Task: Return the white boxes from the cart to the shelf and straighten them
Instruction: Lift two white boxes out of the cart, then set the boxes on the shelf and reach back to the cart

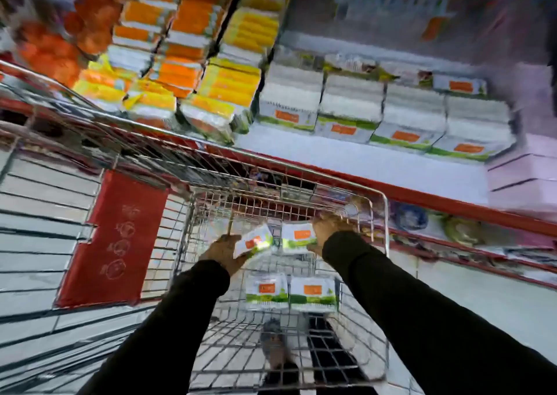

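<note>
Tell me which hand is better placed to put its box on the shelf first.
Probably the right hand: it holds a white box on the cart side nearest the shelf. The left hand also holds a box, farther away.

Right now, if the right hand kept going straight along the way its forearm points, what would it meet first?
Probably the silver wire cart's far wall; the right hand, gripping a white box with an orange label, is just short of it, though blur leaves depth unclear.
</note>
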Tool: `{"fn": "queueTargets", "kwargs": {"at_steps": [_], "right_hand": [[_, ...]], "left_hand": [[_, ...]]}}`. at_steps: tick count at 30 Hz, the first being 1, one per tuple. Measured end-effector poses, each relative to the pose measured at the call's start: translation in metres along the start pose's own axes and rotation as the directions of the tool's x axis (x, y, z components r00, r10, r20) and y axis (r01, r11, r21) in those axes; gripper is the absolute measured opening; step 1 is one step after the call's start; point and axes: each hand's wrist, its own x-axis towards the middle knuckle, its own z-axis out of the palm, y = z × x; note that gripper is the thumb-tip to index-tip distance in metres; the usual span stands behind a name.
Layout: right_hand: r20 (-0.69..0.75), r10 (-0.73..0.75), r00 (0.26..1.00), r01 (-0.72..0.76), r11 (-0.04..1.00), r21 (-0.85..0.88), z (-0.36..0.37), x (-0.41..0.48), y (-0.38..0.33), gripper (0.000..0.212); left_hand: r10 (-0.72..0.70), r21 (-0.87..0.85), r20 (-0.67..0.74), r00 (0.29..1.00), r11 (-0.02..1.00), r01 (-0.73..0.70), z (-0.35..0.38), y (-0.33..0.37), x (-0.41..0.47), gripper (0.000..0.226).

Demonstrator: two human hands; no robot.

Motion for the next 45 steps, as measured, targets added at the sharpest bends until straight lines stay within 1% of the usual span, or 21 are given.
{"fn": "queueTargets", "kwargs": {"at_steps": [2, 4, 6, 8, 11, 13, 14, 16, 18, 20, 23, 24, 27, 30, 34, 36, 38, 40, 42, 43, 45], "right_hand": [[0.032, 0.004, 0.999, -0.003, 1.0, -0.031, 0.006, 0.021, -0.001, 0.082], [0.082, -0.01, 0.997, 0.016, 0.997, -0.079, 0.014, 0.041, -0.003, 0.093], [0.143, -0.038, 0.989, 0.055, 0.992, -0.118, 0.021, 0.054, -0.004, 0.092], [0.117, -0.073, 0.991, 0.087, 0.988, -0.126, 0.024, 0.06, -0.001, 0.082], [0.049, -0.111, 0.993, 0.116, 0.988, -0.103, 0.024, 0.06, 0.003, 0.085], [0.001, -0.121, 0.993, 0.121, 0.991, -0.051, 0.024, 0.053, 0.003, 0.085], [-0.017, -0.119, 0.993, 0.118, 0.992, -0.041, 0.024, 0.049, 0.002, 0.08], [-0.052, -0.125, 0.991, 0.121, 0.991, -0.063, 0.019, 0.037, 0.0, 0.061], [-0.072, -0.123, 0.99, 0.118, 0.99, -0.078, 0.013, 0.024, -0.002, 0.049], [-0.076, -0.082, 0.994, 0.077, 0.994, -0.073, 0.005, 0.006, -0.005, 0.052], [-0.108, -0.018, 0.994, 0.013, 0.999, -0.049, -0.009, -0.025, -0.012, 0.061], [-0.118, 0.0, 0.993, -0.004, 1.0, -0.028, -0.014, -0.035, -0.013, 0.059], [-0.16, 0.058, 0.985, -0.052, 0.998, 0.044, -0.041, -0.075, -0.019, 0.039], [-0.243, 0.113, 0.963, -0.073, 0.983, 0.166, -0.073, -0.116, -0.019, 0.031], [-0.418, 0.193, 0.888, -0.088, 0.963, 0.256, -0.117, -0.17, -0.013, 0.035], [-0.482, 0.219, 0.849, -0.089, 0.957, 0.277, -0.14, -0.189, -0.008, 0.04], [-0.553, 0.239, 0.798, -0.085, 0.954, 0.289, -0.161, -0.198, -0.002, 0.04], [-0.62, 0.275, 0.735, -0.091, 0.946, 0.311, -0.178, -0.197, 0.006, 0.043], [-0.659, 0.273, 0.7, -0.109, 0.954, 0.28, -0.19, -0.186, 0.012, 0.048], [-0.666, 0.26, 0.699, -0.112, 0.96, 0.257, -0.194, -0.179, 0.015, 0.051], [-0.658, 0.231, 0.717, -0.115, 0.97, 0.215, -0.199, -0.162, 0.02, 0.054]], "left_hand": [[0.009, -0.003, 0.073, 0.997, 1.0, -0.009, 0.006, 0.005, 0.018, 0.079], [0.056, 0.065, 0.097, 0.994, 0.996, -0.062, 0.011, 0.01, 0.036, 0.092], [0.1, 0.188, 0.119, 0.988, 0.975, -0.121, 0.017, 0.016, 0.053, 0.104], [0.089, 0.272, 0.152, 0.984, 0.954, -0.128, 0.021, 0.016, 0.065, 0.108], [0.069, 0.218, 0.125, 0.99, 0.971, -0.095, 0.023, 0.017, 0.069, 0.109], [0.11, 0.179, 0.08, 0.991, 0.976, -0.123, 0.024, 0.019, 0.064, 0.096], [0.133, 0.176, 0.052, 0.99, 0.974, -0.14, 0.023, 0.02, 0.06, 0.089], [0.163, 0.182, 0.007, 0.987, 0.97, -0.161, 0.023, 0.02, 0.053, 0.078], [0.178, 0.176, -0.033, 0.984, 0.97, -0.169, 0.018, 0.023, 0.041, 0.076], [0.176, 0.19, -0.047, 0.983, 0.968, -0.164, 0.014, 0.026, 0.028, 0.076], [0.192, 0.256, -0.089, 0.977, 0.953, -0.164, -0.005, 0.035, 0.0, 0.062], [0.191, 0.272, -0.1, 0.977, 0.949, -0.157, -0.016, 0.04, -0.013, 0.054], [0.187, 0.326, -0.188, 0.964, 0.938, -0.119, -0.052, 0.057, -0.052, 0.037], [0.17, 0.388, -0.23, 0.958, 0.919, -0.07, -0.087, 0.079, -0.094, 0.023], [0.259, 0.317, -0.378, 0.889, 0.938, -0.139, -0.131, 0.103, -0.141, 0.036], [0.294, 0.301, -0.485, 0.824, 0.94, -0.159, -0.156, 0.114, -0.153, 0.048], [0.343, 0.307, -0.578, 0.74, 0.932, -0.193, -0.178, 0.128, -0.155, 0.053], [0.387, 0.338, -0.606, 0.695, 0.916, -0.215, -0.198, 0.144, -0.147, 0.051], [0.426, 0.388, -0.594, 0.682, 0.895, -0.221, -0.213, 0.16, -0.135, 0.052], [0.443, 0.409, -0.589, 0.675, 0.885, -0.223, -0.218, 0.168, -0.128, 0.054], [0.461, 0.454, -0.557, 0.69, 0.865, -0.211, -0.224, 0.18, -0.113, 0.056]]}}
